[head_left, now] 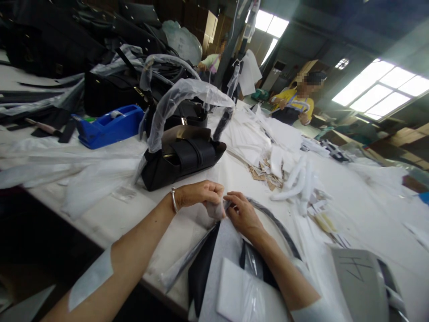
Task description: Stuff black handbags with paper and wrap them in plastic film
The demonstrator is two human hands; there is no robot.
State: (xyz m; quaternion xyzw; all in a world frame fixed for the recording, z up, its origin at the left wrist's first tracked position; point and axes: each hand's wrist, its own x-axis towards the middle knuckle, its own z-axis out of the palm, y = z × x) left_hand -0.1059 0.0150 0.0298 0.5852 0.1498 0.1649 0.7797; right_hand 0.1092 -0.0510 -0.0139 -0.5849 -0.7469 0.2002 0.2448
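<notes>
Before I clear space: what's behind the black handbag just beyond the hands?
Behind the black handbag is another black bag, only partly visible. The front bag and its plastic-wrapped handle cover the rest, so its base can't be seen.

Bright paned window (382, 89) at right, dark ceiling (321, 27), cardboard boxes (410, 138), long white table (365, 210)

The tape dispenser (110, 125) is bright blue, the handbag (187, 158) plain black with gold-toned metal, the table (338, 192) white; a yellow top (310, 107) shows across it, and the grey panel (357, 281) bears dark hand-drawn marks
</notes>
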